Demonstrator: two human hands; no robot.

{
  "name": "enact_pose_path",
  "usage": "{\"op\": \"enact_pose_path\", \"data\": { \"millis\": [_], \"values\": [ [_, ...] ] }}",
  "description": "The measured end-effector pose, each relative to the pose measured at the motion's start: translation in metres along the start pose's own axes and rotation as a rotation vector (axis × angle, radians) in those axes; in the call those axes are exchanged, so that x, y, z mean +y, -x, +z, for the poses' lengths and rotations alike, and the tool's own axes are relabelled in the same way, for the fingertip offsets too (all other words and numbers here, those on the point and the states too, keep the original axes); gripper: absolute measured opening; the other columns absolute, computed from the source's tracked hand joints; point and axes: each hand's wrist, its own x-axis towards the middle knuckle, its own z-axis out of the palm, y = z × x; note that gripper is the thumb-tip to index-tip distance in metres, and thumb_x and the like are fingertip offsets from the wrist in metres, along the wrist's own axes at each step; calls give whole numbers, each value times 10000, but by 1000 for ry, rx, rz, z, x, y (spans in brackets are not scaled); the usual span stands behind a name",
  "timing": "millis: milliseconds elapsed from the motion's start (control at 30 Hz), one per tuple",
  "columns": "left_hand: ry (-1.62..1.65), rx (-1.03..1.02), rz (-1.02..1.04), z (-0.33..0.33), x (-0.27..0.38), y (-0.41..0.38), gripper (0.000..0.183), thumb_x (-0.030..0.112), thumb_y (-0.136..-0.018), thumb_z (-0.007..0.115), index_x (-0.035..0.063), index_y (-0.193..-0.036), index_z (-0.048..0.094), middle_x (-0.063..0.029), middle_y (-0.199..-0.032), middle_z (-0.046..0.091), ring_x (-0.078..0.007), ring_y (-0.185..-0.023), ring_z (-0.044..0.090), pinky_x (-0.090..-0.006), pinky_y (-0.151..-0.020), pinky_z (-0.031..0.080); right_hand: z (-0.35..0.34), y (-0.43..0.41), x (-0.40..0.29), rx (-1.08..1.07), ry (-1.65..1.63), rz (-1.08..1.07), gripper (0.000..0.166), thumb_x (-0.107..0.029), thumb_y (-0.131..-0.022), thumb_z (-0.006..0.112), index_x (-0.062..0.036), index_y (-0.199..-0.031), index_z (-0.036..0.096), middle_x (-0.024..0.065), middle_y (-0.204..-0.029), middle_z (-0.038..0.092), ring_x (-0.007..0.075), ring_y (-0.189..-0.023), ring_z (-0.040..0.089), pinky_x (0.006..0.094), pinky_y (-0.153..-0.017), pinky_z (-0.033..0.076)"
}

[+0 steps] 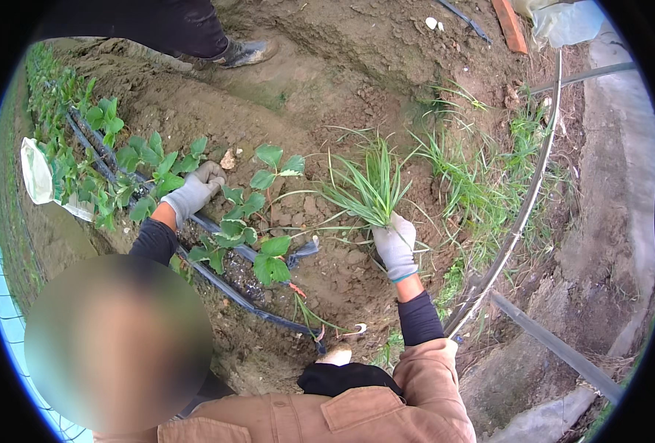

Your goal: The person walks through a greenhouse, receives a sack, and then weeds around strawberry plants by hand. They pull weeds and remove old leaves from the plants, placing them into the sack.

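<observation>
My right hand [395, 246], in a pale knit work glove, is closed around the base of a grass tuft [374, 185]. The long green blades fan out away from me, above brown soil. My left hand [197, 191], also gloved, has its fingers curled beside the leafy strawberry-like plants [161, 160]. Whether anything sits between those fingers is hidden. A small tan stone [228, 159] lies just beyond them. Between my two hands grow more leafy plants [243, 207], alongside a black drip hose [211, 224].
A person's boot [247, 53] stands on the soil at the top. Rooted grass [471, 183] grows right of my right hand, before a curved metal pipe [527, 205]. A red brick [509, 25] lies top right. A white bag [36, 171] is among plants at left.
</observation>
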Motion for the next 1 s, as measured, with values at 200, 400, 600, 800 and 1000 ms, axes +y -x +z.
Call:
{"op": "enact_pose_path", "data": {
  "millis": [200,400,600,800,1000],
  "values": [
    [82,-13,-54,-3,0,8,86,137,-887,551,75,-945,535,23,-793,526,-86,-724,473,-237,-674,418,-42,3,-15,227,-557,272,209,-71,-793,684,-6,-991,669,68,-827,698,107,-753,619,263,-698,479],
    [66,-29,-150,2,7,-2,58,112,-899,548,72,-933,524,38,-795,501,-73,-724,444,-237,-687,405,-61,-25,-15,-113,-306,115,197,-155,-792,680,-17,-933,691,112,-819,699,201,-732,665,304,-673,499],
    [36,4,-81,1,20,3,60,127,-892,566,79,-907,534,56,-742,467,-53,-671,418,-215,-628,395,-19,-30,-34,-500,591,-63,152,-200,-781,571,-73,-798,652,153,-782,674,318,-751,671,419,-634,526],
    [29,21,-68,3,12,6,70,116,-889,572,70,-933,543,38,-783,519,-73,-718,461,-240,-674,419,-19,-58,-30,-801,487,4,319,-319,-792,567,-43,-892,692,202,-885,668,349,-867,647,432,-744,515],
    [60,25,-40,1,1,3,62,117,-884,572,80,-922,541,38,-780,510,-68,-717,450,-242,-671,412,-19,-61,-6,-746,99,234,386,-371,-743,586,-9,-844,676,250,-822,636,395,-833,621,422,-754,495]
  ]
}}
